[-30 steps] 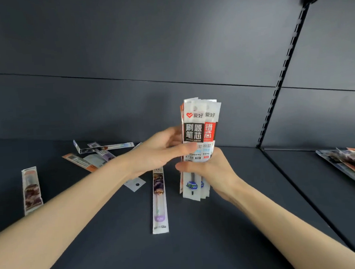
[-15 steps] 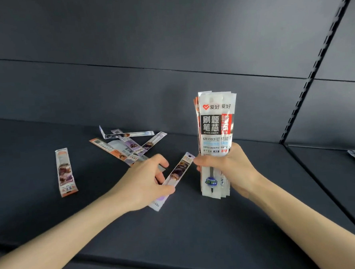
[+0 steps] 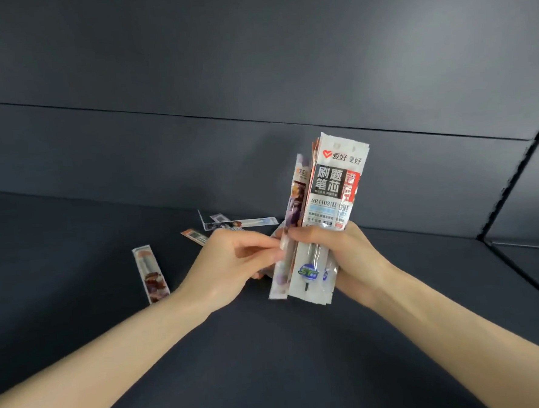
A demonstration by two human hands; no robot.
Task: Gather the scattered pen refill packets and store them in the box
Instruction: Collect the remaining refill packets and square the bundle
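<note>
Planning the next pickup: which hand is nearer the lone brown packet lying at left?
Left. The left hand is just right of the brown packet; the right hand is farther right.

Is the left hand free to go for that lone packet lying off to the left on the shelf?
Probably not yet. The left hand is pinching a purple packet against the bundle in the right hand. Once it lets go, the lone packet lies uncovered on the shelf, nothing between.
</note>
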